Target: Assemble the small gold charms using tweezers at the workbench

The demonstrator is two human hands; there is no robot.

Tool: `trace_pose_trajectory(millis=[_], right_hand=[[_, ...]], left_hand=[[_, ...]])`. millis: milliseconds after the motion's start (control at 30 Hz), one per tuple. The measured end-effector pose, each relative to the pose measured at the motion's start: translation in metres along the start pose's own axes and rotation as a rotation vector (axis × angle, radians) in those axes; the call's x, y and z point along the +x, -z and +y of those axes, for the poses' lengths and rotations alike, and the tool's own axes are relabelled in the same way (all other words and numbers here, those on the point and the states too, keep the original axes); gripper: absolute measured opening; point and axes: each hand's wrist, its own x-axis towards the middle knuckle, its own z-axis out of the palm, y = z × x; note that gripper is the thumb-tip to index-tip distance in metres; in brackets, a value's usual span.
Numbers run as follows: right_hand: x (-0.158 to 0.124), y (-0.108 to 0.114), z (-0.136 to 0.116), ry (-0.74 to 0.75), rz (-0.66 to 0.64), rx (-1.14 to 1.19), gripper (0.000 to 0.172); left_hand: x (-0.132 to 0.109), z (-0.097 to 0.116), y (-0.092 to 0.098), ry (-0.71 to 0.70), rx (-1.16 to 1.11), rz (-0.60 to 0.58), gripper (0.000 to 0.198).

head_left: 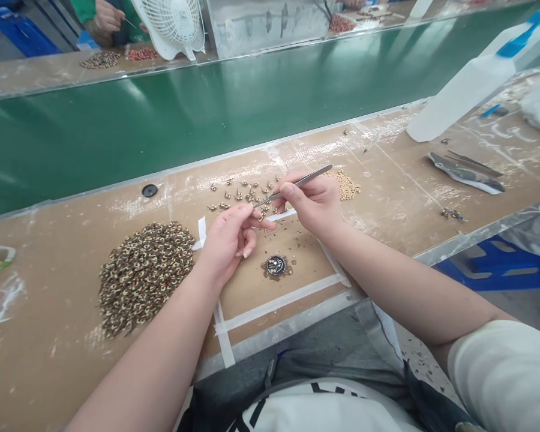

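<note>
My right hand [312,201] is closed around a pair of metal tweezers [312,176], whose tips reach down to the fingertips of my left hand [234,237]. The left thumb and forefinger are pinched together at those tips; whatever sits between them is too small to name. Below both hands, a small round black disc [276,266] with pale markings lies in a dark wet stain on the brown work surface. Several small metallic pieces [238,195] are scattered just beyond my hands. Partly behind my right hand is a heap of tiny tan beads [348,186].
At left is a large pile of small dark-and-cream pieces [146,276], with a black round lid [149,190] beyond it. A white squeeze bottle [463,96] stands at right, near more tweezers [474,163]. A green belt [184,114] runs behind; a person's hand [108,15] shows across it.
</note>
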Motion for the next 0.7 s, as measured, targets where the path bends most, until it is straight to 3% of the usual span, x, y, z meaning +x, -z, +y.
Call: trace_pose_trajectory(millis=[400, 700], right_hand=[[-0.0005, -0.0004, -0.0014, -0.05, 0.011, -0.069, 0.046], [0.0035, 0.0031, 0.0049, -0.145, 0.092, -0.017, 0.052]], left_hand=[[-0.0002, -0.0011, -0.0006, -0.006, -0.001, 0.004, 0.035], [0.0004, -0.0006, -0.0042, -0.024, -0.043, 0.043, 0.034]])
